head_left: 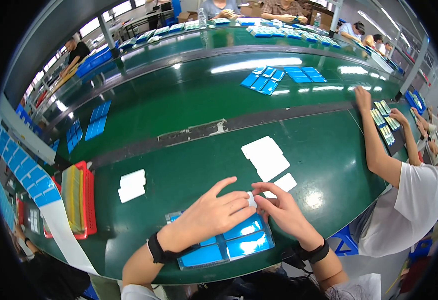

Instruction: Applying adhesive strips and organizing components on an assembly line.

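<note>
A small white piece (252, 200), mostly hidden by fingers, is between my two hands. My left hand (211, 220) reaches over from the left, its fingertips closed at the piece and one finger raised; its thumb is out of sight. On the other side, my right hand (281, 207) has thumb and index finger bent together at the piece's edge. Under both hands lies a tray of shiny blue rectangular panels (249, 245) with dark gaps between them. Beyond my right hand are overlapping white cards (266, 156), with another white card (284, 184) nearer, partly behind the fingers.
A smaller group of white cards (132, 185) lies left on the green table (194, 165). A red basket (90, 200) holds yellowish sheets; a strip of blue pieces (26, 162) runs beside it. More blue panels (264, 80) lie beyond the dark rail. A co-worker (404, 205) sits at right.
</note>
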Demonstrator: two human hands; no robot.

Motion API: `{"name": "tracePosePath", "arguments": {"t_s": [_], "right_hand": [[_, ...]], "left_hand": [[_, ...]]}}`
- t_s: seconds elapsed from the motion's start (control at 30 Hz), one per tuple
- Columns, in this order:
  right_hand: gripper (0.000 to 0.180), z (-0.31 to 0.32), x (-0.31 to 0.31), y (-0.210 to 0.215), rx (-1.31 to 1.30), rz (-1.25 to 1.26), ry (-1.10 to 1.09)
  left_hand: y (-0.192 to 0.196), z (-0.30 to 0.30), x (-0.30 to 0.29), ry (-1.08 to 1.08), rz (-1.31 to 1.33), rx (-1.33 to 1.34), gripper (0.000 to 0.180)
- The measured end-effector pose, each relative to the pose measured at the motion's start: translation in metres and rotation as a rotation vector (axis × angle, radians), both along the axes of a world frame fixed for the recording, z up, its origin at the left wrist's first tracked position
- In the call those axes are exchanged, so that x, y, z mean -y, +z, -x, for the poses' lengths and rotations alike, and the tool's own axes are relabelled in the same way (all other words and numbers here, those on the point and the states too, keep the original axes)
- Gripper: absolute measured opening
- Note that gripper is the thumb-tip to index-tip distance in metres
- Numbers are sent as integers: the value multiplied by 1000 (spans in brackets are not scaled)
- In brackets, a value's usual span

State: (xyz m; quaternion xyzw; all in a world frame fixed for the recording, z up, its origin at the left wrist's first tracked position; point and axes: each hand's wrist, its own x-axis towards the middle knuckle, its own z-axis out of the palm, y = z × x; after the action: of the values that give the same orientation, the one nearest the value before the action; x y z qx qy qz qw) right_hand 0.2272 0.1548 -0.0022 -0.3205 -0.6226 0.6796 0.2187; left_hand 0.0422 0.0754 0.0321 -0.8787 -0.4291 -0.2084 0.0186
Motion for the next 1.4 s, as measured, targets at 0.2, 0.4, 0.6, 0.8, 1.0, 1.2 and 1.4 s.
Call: {"name": "tracePosePath", "arguments": {"t_s": [0.2,0.4,0.6,0.8,1.0,1.2,1.4], "right_hand": [[27,6,-13,-1,42,65,87],[20,3,-10,-5,160,-80,-38],[19,0,-9,-2,260,-375,-72],[31,2,14,4,374,-950,-8],[50,-5,47,-13,401,-1414,345],[65,-3,55,-6,485,-1321,291],[46,-65,37,-10,534,-1074,-430]], "left_hand": [[22,2,14,14,-23,-59,18],[52,15,34,222,123,-49,14],[75,27,65,333,219,-112,17],[75,31,70,400,170,-82,24],[75,35,73,364,167,-76,24],[74,30,67,330,220,-154,28],[55,22,54,383,165,-86,35]]}}
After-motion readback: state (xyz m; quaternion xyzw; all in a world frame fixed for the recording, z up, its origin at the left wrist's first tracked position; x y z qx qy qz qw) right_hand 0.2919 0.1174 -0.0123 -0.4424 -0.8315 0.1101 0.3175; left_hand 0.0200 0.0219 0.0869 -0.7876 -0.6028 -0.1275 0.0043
